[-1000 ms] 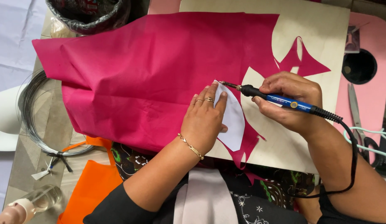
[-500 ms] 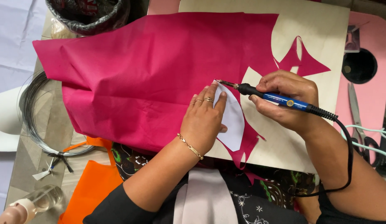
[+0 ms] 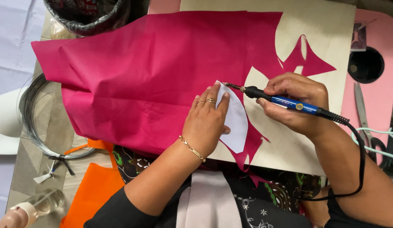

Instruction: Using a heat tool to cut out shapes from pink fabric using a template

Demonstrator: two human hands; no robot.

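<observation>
A large sheet of magenta fabric [image 3: 150, 80] lies over a pale wooden board [image 3: 327, 38]. My left hand [image 3: 207, 120] presses flat on a white petal-shaped paper template [image 3: 236, 118] that rests on the fabric. My right hand [image 3: 295, 101] grips a blue and black corded hot-tip cutting tool [image 3: 289, 102]. Its metal tip touches the fabric at the template's upper point. A cut-off magenta scrap [image 3: 308, 61] lies on the board above my right hand.
A coil of thin wire [image 3: 29, 122] lies at the left. Orange fabric [image 3: 93, 190] and a small clear bottle [image 3: 31, 207] are at the lower left. Scissors [image 3: 365, 122] rest on a pink surface [image 3: 378, 33] at the right. A dark basket [image 3: 86, 14] stands at the top.
The tool's tip has crept up along the template's edge toward its upper point. My left hand has stayed pressed on the template.
</observation>
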